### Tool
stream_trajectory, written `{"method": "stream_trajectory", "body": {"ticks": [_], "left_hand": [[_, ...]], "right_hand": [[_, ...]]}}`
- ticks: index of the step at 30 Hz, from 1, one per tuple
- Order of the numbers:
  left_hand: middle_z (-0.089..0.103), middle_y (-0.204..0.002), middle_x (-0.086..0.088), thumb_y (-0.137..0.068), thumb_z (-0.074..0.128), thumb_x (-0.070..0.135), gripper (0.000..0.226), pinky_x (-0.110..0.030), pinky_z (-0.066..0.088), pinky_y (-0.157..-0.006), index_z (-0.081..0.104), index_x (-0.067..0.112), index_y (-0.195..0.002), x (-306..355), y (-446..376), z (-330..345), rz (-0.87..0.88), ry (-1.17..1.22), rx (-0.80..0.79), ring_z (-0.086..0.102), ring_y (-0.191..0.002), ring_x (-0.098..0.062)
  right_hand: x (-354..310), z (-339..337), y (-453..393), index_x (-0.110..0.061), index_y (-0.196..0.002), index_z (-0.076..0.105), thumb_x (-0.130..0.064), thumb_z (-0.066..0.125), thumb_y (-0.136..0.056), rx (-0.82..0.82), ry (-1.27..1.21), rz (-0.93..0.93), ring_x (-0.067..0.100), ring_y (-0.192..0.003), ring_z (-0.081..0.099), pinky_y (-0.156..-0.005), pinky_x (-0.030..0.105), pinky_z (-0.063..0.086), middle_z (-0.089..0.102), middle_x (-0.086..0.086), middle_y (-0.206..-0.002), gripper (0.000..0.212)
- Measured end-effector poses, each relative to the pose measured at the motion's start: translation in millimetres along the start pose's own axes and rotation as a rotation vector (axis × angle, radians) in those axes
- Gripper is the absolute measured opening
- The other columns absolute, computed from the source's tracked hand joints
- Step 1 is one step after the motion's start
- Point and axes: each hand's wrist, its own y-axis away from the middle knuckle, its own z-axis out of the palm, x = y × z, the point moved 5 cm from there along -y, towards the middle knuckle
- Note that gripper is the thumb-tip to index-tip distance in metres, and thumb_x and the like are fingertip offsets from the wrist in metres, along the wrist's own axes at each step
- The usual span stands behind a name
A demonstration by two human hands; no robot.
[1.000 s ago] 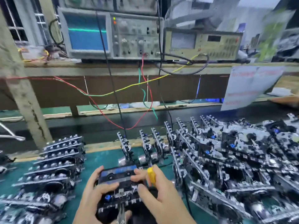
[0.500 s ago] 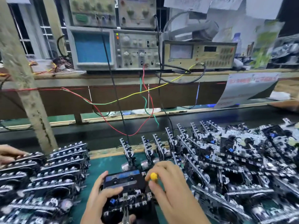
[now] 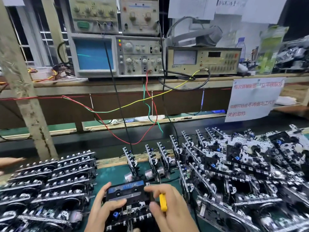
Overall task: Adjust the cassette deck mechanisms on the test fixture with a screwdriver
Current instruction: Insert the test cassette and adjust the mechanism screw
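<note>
Right hand (image 3: 168, 205) grips yellow screwdriver (image 3: 163, 202) beside cassette mechanism (image 3: 128, 205).

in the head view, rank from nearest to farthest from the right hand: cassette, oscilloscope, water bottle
1. cassette: just left of the right hand, at its fingertips.
2. oscilloscope: up on the shelf, behind and left.
3. water bottle: far back right on the shelf.

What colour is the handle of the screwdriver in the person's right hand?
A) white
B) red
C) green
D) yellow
D: the right hand curls round a small screwdriver with a yellow plastic handle, held beside the black cassette deck mechanism with a blue-labelled cassette that the left hand grips.
</note>
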Motion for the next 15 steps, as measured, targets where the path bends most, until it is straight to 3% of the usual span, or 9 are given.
{"method": "stream_trajectory", "body": {"ticks": [2, 4, 6, 8, 10, 12, 14, 15], "left_hand": [[0.042, -0.133, 0.007, -0.014, 0.068, 0.045, 0.107, -0.044, 0.03, -0.107, 0.055, 0.032, -0.119, 0.2, -0.5, 0.6, 0.002, -0.005, 0.001, 0.038, -0.13, -0.019], [0.044, -0.132, 0.006, -0.015, 0.069, 0.043, 0.104, -0.039, 0.032, -0.1, 0.055, 0.032, -0.118, 1.0, 0.6, -0.1, 0.006, 0.0, 0.007, 0.041, -0.119, -0.017], [0.046, -0.132, 0.006, -0.022, 0.074, 0.034, 0.095, -0.034, 0.03, -0.094, 0.056, 0.033, -0.115, 1.8, 2.5, -0.8, 0.0, 0.01, 0.008, 0.041, -0.11, -0.014], [0.045, -0.133, 0.005, -0.034, 0.073, 0.025, 0.085, -0.035, 0.029, -0.094, 0.056, 0.033, -0.116, 2.0, 2.6, -1.4, -0.008, 0.014, 0.011, 0.039, -0.112, -0.014], [0.044, -0.132, 0.004, -0.03, 0.074, 0.025, 0.09, -0.038, 0.03, -0.097, 0.055, 0.032, -0.118, 1.6, 1.0, -1.1, -0.016, 0.016, 0.003, 0.038, -0.115, -0.014], [0.042, -0.131, 0.006, -0.023, 0.074, 0.031, 0.097, -0.042, 0.029, -0.105, 0.054, 0.034, -0.118, 1.8, 0.8, -0.2, -0.017, 0.011, 0.003, 0.038, -0.123, -0.016], [0.04, -0.133, 0.009, -0.019, 0.074, 0.035, 0.099, -0.046, 0.026, -0.111, 0.054, 0.036, -0.116, 2.3, 0.9, 0.8, -0.026, 0.017, -0.003, 0.035, -0.133, -0.017], [0.04, -0.136, 0.009, -0.018, 0.073, 0.037, 0.1, -0.047, 0.024, -0.113, 0.053, 0.037, -0.116, 2.6, 1.4, 1.2, -0.028, 0.016, -0.003, 0.033, -0.137, -0.018]], "right_hand": [[5.2, 10.1, 3.0, -0.07, -0.109, 0.028, -0.064, 0.041, -0.087, -0.002, -0.025, -0.036, -0.007, -0.129, 0.038, -0.113, 0.03, 0.029, 0.046, -0.027, -0.136, 0.026], [11.9, 16.0, 4.2, -0.084, -0.105, 0.013, -0.088, 0.033, -0.08, 0.024, -0.049, -0.055, -0.004, -0.128, 0.044, -0.111, 0.029, 0.033, 0.051, -0.017, -0.135, 0.032], [19.4, 18.7, 6.0, -0.084, -0.103, 0.012, -0.093, 0.027, -0.077, 0.037, -0.092, -0.038, -0.002, -0.126, 0.048, -0.11, 0.027, 0.036, 0.053, -0.011, -0.135, 0.031], [22.0, 21.9, 5.4, -0.077, -0.107, 0.017, -0.082, 0.04, -0.085, 0.005, -0.122, -0.026, 0.0, -0.13, 0.047, -0.111, 0.021, 0.031, 0.052, -0.008, -0.137, 0.032], [22.0, 25.4, 3.1, -0.051, -0.112, 0.029, -0.049, 0.058, -0.097, -0.07, -0.151, 0.006, 0.003, -0.141, 0.039, -0.112, 0.013, 0.022, 0.046, -0.01, -0.144, 0.032], [27.7, 28.8, -1.6, -0.031, -0.098, 0.04, -0.021, 0.064, -0.098, -0.094, -0.165, 0.026, 0.006, -0.146, 0.033, -0.111, 0.009, 0.017, 0.042, -0.012, -0.148, 0.026], [29.0, 27.5, -1.8, -0.024, -0.077, 0.041, -0.011, 0.069, -0.094, -0.033, -0.158, -0.002, 0.006, -0.145, 0.033, -0.111, 0.009, 0.017, 0.043, -0.01, -0.149, 0.035], [26.0, 27.5, -0.2, -0.019, -0.086, 0.041, -0.012, 0.07, -0.093, -0.008, -0.147, -0.048, 0.003, -0.144, 0.031, -0.111, 0.009, 0.017, 0.042, -0.012, -0.149, 0.031]]}}
